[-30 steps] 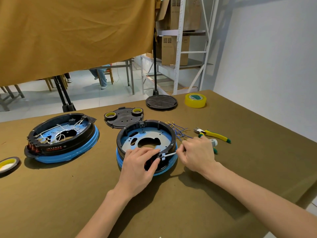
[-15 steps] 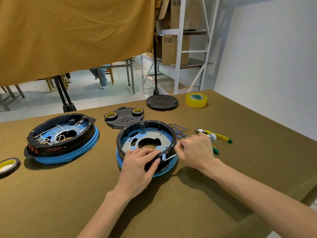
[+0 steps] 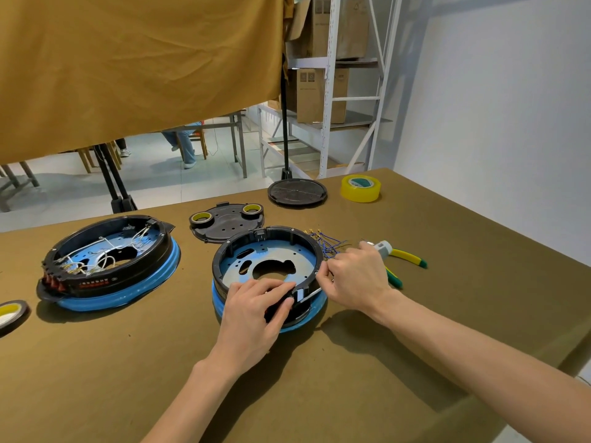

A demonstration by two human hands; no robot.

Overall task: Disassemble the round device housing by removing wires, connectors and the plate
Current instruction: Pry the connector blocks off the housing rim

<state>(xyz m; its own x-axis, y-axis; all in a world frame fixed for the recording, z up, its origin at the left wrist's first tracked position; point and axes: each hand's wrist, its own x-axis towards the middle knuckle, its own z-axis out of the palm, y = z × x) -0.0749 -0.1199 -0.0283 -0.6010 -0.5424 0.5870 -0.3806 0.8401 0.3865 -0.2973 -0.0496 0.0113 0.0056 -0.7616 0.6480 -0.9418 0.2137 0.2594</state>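
Ochre curtain (image 3: 137,65) hung across the top, white wall (image 3: 499,100) stood at right, metal shelving (image 3: 332,91) held cardboard boxes (image 3: 321,94), pale tiled floor (image 3: 153,183) lay beyond (a seated person's legs (image 3: 184,145) showed), olive-covered table (image 3: 463,314) filled the foreground

Your left hand (image 3: 256,310) grips the near rim of the round device housing (image 3: 268,273) on the table (image 3: 319,394), fingers curled over the black connector block there, while your right hand (image 3: 355,276) pinches a thin metal tool (image 3: 311,294) whose tip meets the rim just beside your left fingertips. Blue wires (image 3: 329,243) and yellow-handled pliers (image 3: 406,255) lie beyond your right hand; a second housing (image 3: 108,263), with white wires inside, sits well to the left.
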